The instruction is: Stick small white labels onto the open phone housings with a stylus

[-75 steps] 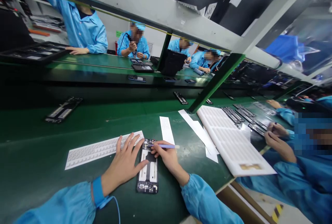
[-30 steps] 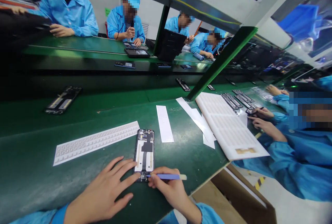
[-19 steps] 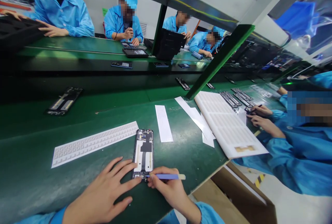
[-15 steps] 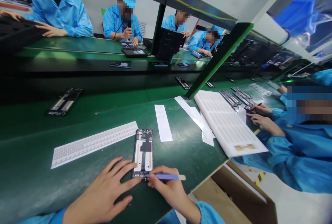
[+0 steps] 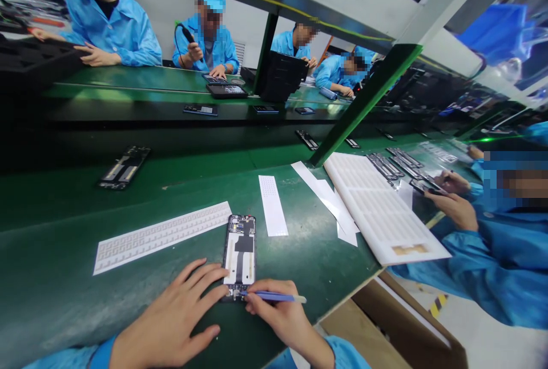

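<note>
An opened phone [image 5: 240, 258] lies on the green bench with its inside up, its bottom end towards me. My left hand [image 5: 175, 309] is spread flat, its fingertips touching the phone's left edge and lower left corner. Between the thumb and fingers of my right hand [image 5: 278, 306] is a pair of blue tweezers [image 5: 276, 296] with a pale end. Their tip is at the small parts along the phone's bottom end; whether it grips anything there is too small to tell. A white sticker sheet [image 5: 162, 238] with rows of small marks lies to the left, close to the phone's top corner.
Another sticker sheet [image 5: 273, 205] and white paper strips [image 5: 327, 195] lie right of the phone. A white slotted tray [image 5: 383, 209] rests beside a green post [image 5: 368, 106]. A second opened phone [image 5: 124, 167] lies back left. A co-worker's hand [image 5: 456, 209] holds a phone at the right.
The view has shifted slightly, moving things a little right. My hands keep nearly the same places, and the tweezers' tip has moved slightly left along the phone's bottom end. The right co-worker has lifted a phone.
</note>
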### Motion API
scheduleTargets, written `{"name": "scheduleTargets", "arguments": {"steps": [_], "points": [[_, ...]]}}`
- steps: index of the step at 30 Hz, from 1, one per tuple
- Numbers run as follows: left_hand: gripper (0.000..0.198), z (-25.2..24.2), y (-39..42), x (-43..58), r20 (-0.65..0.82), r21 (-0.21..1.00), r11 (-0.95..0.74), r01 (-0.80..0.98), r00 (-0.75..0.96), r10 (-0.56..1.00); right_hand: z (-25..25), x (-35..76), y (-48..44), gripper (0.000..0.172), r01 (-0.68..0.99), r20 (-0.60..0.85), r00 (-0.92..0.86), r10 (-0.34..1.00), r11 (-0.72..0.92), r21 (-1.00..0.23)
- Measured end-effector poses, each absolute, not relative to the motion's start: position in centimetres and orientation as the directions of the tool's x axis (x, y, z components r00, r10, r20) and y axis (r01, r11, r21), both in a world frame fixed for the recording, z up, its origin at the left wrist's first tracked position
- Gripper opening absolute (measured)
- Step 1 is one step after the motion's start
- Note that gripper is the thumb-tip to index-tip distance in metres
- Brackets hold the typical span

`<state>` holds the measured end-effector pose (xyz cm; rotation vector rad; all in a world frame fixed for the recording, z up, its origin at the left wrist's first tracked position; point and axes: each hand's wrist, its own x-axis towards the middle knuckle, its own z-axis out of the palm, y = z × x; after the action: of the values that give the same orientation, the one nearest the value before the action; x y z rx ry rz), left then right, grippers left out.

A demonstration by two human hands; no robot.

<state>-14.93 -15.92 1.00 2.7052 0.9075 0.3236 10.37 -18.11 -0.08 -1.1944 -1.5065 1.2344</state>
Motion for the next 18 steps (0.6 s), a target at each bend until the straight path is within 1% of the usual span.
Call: {"name": "scheduleTargets", "arguments": {"steps": [6, 9, 13, 18], "points": [[0.057, 1.14, -15.87, -14.74, 0.11, 0.293, -0.777, 0.558, 0.787, 0.607, -0.37, 10.45, -18.15, 0.011, 0.295, 0.096, -0.252, 0.963, 0.171, -0.94], [0.056, 1.04, -15.92, -14.68, 0.108, 0.296, -0.772, 0.563, 0.783, 0.613, -0.69, 10.51, -18.21, 0.014, 0.341, 0.122, -0.258, 0.958, 0.208, -0.917], [0.057, 0.91, -15.95, -14.68, 0.099, 0.292, -0.77, 0.568, 0.782, 0.615, -0.58, 10.54, -18.13, 0.014, 0.367, 0.133, -0.263, 0.956, 0.226, -0.902], [0.056, 0.91, -16.0, -14.66, 0.105, 0.295, -0.768, 0.568, 0.779, 0.617, -0.31, 10.53, -17.96, 0.012, 0.352, 0.113, -0.281, 0.953, 0.212, -0.912]]}}
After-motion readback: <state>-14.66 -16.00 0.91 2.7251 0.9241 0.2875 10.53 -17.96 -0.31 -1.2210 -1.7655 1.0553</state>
